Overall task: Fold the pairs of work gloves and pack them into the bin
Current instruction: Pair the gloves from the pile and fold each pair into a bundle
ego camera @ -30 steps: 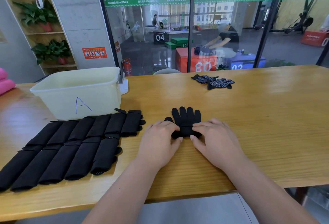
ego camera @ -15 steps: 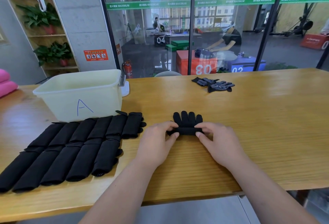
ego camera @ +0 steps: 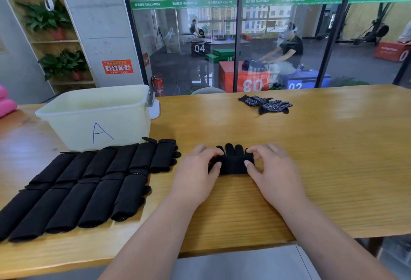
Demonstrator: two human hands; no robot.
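A black pair of work gloves lies on the wooden table in front of me, partly rolled, with only its fingertips showing past the roll. My left hand grips the roll's left end, fingers curled over it. My right hand grips the right end the same way. To the left lie two rows of several folded black glove pairs. Behind them stands a pale bin marked "A". An unfolded dotted pair lies at the far side.
A small white object stands against the bin's right side. A pink thing shows at the far left. A glass wall runs behind the table. The table's near edge is just below my forearms.
Both hands have rolled the glove pair from the cuff away from me. The roll has grown thicker and less of the glove fingers shows.
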